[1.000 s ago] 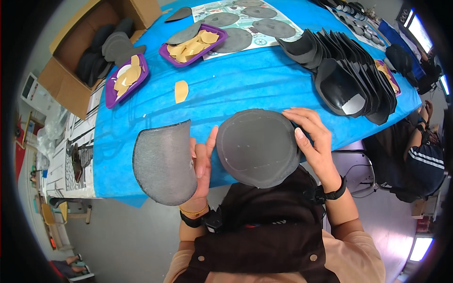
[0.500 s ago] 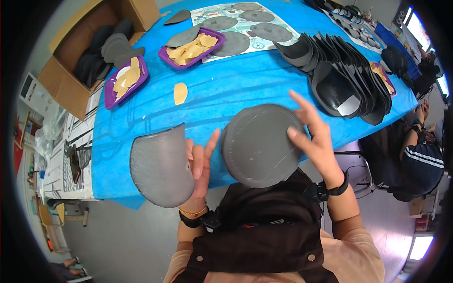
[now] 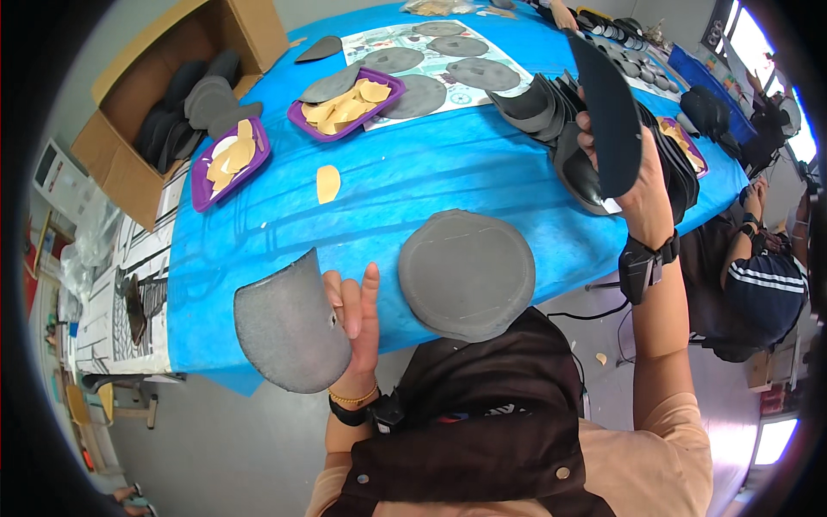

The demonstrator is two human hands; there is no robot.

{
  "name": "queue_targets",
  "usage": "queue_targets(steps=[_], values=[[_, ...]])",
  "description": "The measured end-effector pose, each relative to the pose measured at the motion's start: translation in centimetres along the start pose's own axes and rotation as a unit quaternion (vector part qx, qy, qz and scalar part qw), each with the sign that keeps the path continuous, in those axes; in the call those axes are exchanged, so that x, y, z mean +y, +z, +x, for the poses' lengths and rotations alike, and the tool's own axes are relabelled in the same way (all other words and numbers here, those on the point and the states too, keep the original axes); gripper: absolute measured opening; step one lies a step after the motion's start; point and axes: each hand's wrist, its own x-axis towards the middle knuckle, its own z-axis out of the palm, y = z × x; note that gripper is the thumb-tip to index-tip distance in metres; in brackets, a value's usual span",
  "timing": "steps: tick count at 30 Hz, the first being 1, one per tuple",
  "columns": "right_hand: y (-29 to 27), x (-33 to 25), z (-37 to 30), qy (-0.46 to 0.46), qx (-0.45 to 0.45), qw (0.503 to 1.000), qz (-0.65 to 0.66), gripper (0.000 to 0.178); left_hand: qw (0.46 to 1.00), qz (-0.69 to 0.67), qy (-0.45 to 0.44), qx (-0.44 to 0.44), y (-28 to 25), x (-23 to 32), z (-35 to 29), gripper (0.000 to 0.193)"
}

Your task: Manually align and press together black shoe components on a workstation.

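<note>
Between the fingers and thumb of my left hand (image 3: 353,323) is a curved grey piece shaped like a cap brim (image 3: 289,332), held over the table's near edge; its index finger points up. My right hand (image 3: 648,189) is raised at the right, closed around a dark curved brim (image 3: 610,121) that I see nearly edge-on. Behind that hand, partly hidden by it, is a row of stacked dark brims (image 3: 536,108). A round grey pad (image 3: 467,276) lies at the near edge of the table, between my hands, with neither touching it.
Purple trays (image 3: 205,191) hold tan cut pieces, and one loose tan piece (image 3: 327,184) lies on the blue table cover (image 3: 379,185). Farther back, grey rounded pieces (image 3: 489,75) rest on a printed sheet. A cardboard box (image 3: 121,172) with dark pieces stands left. Another person (image 3: 758,284) sits right.
My right hand has left the round pad, moved up and right to the stack, and taken hold of a dark brim. The left hand keeps its brim, slightly lower and tilted.
</note>
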Motion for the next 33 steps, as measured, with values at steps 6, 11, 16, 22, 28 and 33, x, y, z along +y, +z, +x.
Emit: queue_targets(steps=[6,11,16,22,28,33], values=[[2.2,0.5,0.2,-0.007,0.073,0.978,-0.197,0.043,1.000,0.008,-0.004,-0.026,-0.2,-0.1,0.0,0.021],[2.1,0.9,0.7,0.021,0.042,0.969,-0.244,0.044,1.000,-0.001,-0.004,-0.029,-0.2,0.0,0.0,0.020],[1.6,1.5,1.5,0.067,-0.003,0.963,-0.262,0.043,0.999,-0.012,-0.011,-0.030,-0.7,0.0,0.4,0.019],[2.5,2.3,1.5,0.077,-0.078,0.948,-0.299,0.040,0.999,-0.009,-0.012,-0.048,-0.4,0.2,0.6,0.018],[2.7,2.3,1.7,0.078,-0.053,0.959,-0.266,0.037,0.998,-0.006,-0.010,-0.066,-0.5,0.2,0.6,0.018],[2.5,2.8,2.1,0.102,-0.072,0.954,-0.274,0.034,0.998,-0.006,-0.013,-0.066,-0.4,0.2,0.4,0.018]])
